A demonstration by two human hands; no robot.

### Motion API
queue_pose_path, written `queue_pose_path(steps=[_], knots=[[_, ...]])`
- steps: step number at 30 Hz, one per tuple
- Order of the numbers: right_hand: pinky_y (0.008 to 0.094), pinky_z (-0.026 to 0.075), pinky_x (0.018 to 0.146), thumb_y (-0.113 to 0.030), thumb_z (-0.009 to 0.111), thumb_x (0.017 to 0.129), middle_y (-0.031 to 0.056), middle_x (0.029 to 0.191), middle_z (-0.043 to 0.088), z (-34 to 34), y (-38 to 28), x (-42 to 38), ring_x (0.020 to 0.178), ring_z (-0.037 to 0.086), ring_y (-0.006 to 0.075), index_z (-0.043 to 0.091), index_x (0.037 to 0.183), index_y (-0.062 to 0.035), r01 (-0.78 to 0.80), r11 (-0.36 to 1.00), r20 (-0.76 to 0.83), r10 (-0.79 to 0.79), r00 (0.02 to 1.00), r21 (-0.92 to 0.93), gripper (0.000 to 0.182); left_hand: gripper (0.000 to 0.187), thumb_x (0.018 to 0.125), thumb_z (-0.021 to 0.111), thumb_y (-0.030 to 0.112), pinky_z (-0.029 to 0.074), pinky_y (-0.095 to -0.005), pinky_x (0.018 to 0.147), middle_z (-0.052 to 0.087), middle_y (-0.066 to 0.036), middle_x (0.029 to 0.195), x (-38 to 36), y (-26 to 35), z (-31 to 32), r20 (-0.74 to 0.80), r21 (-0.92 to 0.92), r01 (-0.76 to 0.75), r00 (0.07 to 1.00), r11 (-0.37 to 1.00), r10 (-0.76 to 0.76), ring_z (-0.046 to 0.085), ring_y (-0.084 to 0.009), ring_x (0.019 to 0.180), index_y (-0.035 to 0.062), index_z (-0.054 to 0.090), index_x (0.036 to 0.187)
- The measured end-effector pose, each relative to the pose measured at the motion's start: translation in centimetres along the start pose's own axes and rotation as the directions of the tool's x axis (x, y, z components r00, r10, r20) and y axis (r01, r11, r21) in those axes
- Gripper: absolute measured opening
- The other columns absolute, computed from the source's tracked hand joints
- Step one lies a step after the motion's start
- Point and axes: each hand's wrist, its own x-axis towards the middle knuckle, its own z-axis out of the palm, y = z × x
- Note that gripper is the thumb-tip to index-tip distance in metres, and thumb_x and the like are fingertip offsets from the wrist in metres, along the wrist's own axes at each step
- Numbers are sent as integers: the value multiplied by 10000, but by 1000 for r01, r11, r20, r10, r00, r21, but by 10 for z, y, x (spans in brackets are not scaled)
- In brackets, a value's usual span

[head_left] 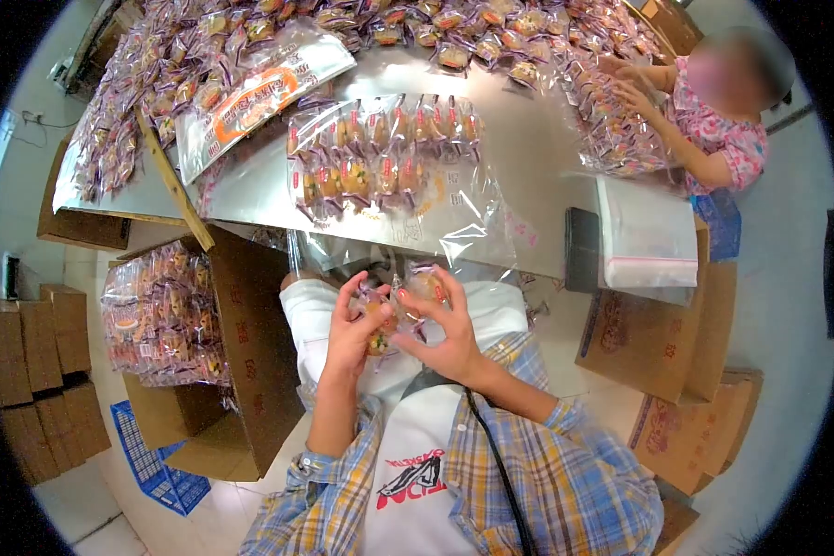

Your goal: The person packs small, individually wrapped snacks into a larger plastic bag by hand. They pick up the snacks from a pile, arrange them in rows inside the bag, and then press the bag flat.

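Over my lap, my left hand (352, 329) is closed around a small individually wrapped pastry (378, 343) in clear, purple-edged film. Close beside it, my right hand (449, 334) grips another wrapped pastry (428, 285), its fingers partly covering the film. The two packets are nearly touching. Just beyond my hands, a large clear plastic bag (449, 208) lies on the metal table (528, 157), its near end reaching the edge. Rows of wrapped pastries (352, 176) sit inside it.
Loose wrapped pastries (454, 56) are heaped across the back. A printed bag (259, 102) and wooden strip (171, 181) lie left. Right are a dark phone (581, 248), stacked clear bags (647, 232) and a co-worker (713, 139) handling a filled bag. An open carton (241, 371) stands at my left.
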Motion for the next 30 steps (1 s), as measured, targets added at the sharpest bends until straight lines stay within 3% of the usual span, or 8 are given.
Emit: queue_pose_path(steps=[3,5,9,14,20,23,26,30], knots=[[475,413,1144,-206,864,840,213,1604,328,5,17,-6,1443,434,361,712,1299,-112,-180,937,82,163,983,299,493,829,833,810,-47,591,-330,826,645,-161,1333,-6,6,-3,29,-12,-44,999,999,44,689,-183,987,84,406,1546],[455,445,1134,-177,845,862,193,1627,300,7,10,0,1460,419,326,687,1337,-102,-374,775,148,349,925,509,506,865,819,812,-57,600,-340,812,644,-169,1331,-5,3,-8,58,-23,-89,994,996,90,696,-195,998,83,388,1560],[390,518,1088,-85,791,890,144,1655,253,15,19,-6,1482,385,288,669,1344,-80,-268,831,61,274,960,488,470,809,861,795,-5,609,-356,815,655,-169,1306,-9,15,-4,71,-60,-104,992,993,108,699,-211,996,82,396,1559],[454,419,1162,-91,799,871,180,1639,287,19,10,-2,1504,358,339,666,1363,-88,-185,775,-26,251,968,604,510,664,936,764,92,603,-335,818,696,-132,1205,0,15,-13,83,15,75,994,997,-76,699,-188,960,103,466,1528],[465,357,1191,-183,856,820,227,1674,204,13,26,5,1507,351,395,680,1382,-136,-1,994,85,-9,996,110,591,589,995,702,99,587,-271,737,715,-77,1084,2,0,-5,34,-15,16,999,1000,-16,698,-135,852,115,465,1535],[502,288,1221,-333,916,753,258,1687,153,10,15,8,1539,263,439,706,1360,-175,1,978,114,-25,993,207,661,487,1051,636,172,576,-285,767,695,-61,1109,-2,10,3,47,-12,56,997,998,-56,673,-127,905,128,476,1509],[523,260,1227,-355,992,628,288,1687,79,5,13,17,1541,213,492,723,1329,-169,255,967,221,-251,942,11,774,331,1088,579,257,564,-294,782,670,-54,1133,1,16,8,18,41,56,998,998,-57,651,-128,962,125,513,1384],[555,211,1239,-421,993,609,298,1687,69,9,26,25,1558,135,502,718,1321,-196,282,960,255,-272,928,-1,796,306,1093,561,335,557,-304,796,658,-65,1125,5,19,15,1,12,53,999,999,-53,648,-141,972,109,513,1293]])
